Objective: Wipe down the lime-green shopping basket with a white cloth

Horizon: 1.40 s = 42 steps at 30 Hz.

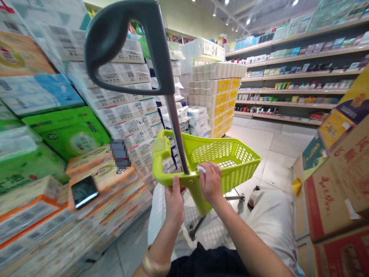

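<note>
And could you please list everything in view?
Cart: one, lime-green, centre
Handle: one, grey, above cart
Wad: one, white, by cart frame
Orange packs: several, orange-white, lower left
Phone: one, black, on orange packs
Pixelated item: one, dark, behind phone
Green packs: several, green, left
White packs: many, whitish, centre-left
Yellow-sided stack: one, yellow-white, behind cart
Shelves: several, pale, rear right
Cartons: several, brown-red, right
Lights: several, white, ceiling
Bracelet: one, gold, left wrist
Legs: two, pale-trousered, below
Left hand: one, bare, on cart
Right hand: one, bare, holding wad

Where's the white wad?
Head view, below and right of centre: the white wad is in the right hand, at the near end of the green basket, right of the metal pole.
</note>
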Motion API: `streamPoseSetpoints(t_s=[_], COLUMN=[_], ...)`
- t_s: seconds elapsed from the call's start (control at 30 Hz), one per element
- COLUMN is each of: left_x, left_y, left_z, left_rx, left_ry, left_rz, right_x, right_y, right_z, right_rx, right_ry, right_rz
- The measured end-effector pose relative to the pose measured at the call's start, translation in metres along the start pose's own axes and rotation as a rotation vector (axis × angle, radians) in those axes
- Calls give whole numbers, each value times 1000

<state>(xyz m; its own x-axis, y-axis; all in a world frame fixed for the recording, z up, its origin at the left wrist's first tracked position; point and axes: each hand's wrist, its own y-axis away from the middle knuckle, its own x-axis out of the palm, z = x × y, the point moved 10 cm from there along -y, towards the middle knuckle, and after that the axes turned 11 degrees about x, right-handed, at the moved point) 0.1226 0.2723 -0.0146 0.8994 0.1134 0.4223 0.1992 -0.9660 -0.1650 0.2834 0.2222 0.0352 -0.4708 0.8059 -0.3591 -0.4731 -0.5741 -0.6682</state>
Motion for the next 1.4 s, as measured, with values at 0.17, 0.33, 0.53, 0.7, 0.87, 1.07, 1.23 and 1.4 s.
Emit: streamPoseSetpoints(t_s=[0.17,0.33,0.53,0.7,0.87,1.07,1.23,1.4], left_x=[1,1,2,0,-1,1,-2,0], left_y=[2,2,2,0,-1,-1,-4,-5], left_z=[2,2,3,2,1,2,1,1], left_rx=[9,2,1,9,20,3,9,20], left_ry=[7,12,13,7,3,12,14,30], left_rz=[6,18,7,10,6,16,13,3], right_x=[5,7,4,14,13,21,14,5], right_y=[7,8,0,-3,-18,-14,-18,-7], right_z=[24,10,0,17,-18,16,-10,-10], right_rx=[-99,-71,45,-19,125,31,92,106], right_ry=[-132,-79,-22,-35,116,-43,30,-101], right_rz=[137,121,70,170,157,253,190,86])
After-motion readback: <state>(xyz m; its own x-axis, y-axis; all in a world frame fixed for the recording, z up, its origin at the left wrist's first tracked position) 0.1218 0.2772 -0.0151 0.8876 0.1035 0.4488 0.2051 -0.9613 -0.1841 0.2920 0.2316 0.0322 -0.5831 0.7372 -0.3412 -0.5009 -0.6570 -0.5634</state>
